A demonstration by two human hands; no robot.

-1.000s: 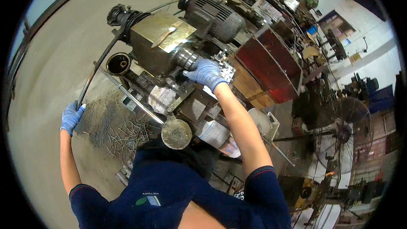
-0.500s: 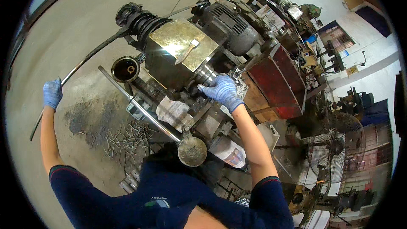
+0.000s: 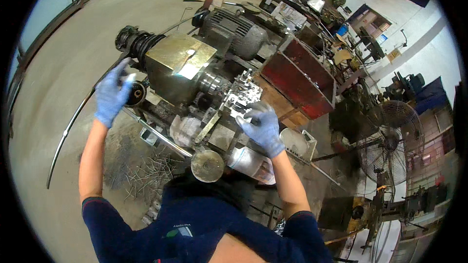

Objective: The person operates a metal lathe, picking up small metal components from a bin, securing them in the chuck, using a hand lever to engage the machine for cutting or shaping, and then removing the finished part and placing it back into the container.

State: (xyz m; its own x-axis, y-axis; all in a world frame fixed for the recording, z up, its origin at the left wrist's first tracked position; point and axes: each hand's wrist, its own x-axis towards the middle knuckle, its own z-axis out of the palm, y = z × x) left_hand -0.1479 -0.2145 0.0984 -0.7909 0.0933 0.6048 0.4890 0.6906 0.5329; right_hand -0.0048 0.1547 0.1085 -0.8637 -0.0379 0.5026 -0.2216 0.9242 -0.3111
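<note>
A worn lathe-like machine with a brass-coloured housing [image 3: 178,65] and a grey motor [image 3: 234,31] stands in front of me. My right hand [image 3: 262,127], in a blue glove, curls over the lower edge of the shiny metal fixture [image 3: 241,95] at the machine's spindle end. My left hand [image 3: 112,95], also gloved, is raised with fingers apart beside the round dark opening [image 3: 135,93] at the machine's left end. It is blurred, and a small pale spot shows at its fingertips. A long bent metal rod [image 3: 68,129] lies free on the floor to its left.
A red metal bin [image 3: 300,80] sits right of the machine. A round handwheel [image 3: 207,165] and a silver can [image 3: 251,163] lie close below my hands. Metal scraps [image 3: 146,175] litter the floor. A standing fan [image 3: 387,146] and cluttered benches fill the right side.
My left hand has let go of the long bent rod and swung up and right to the machine's left end. My right hand stays at the metal fixture.
</note>
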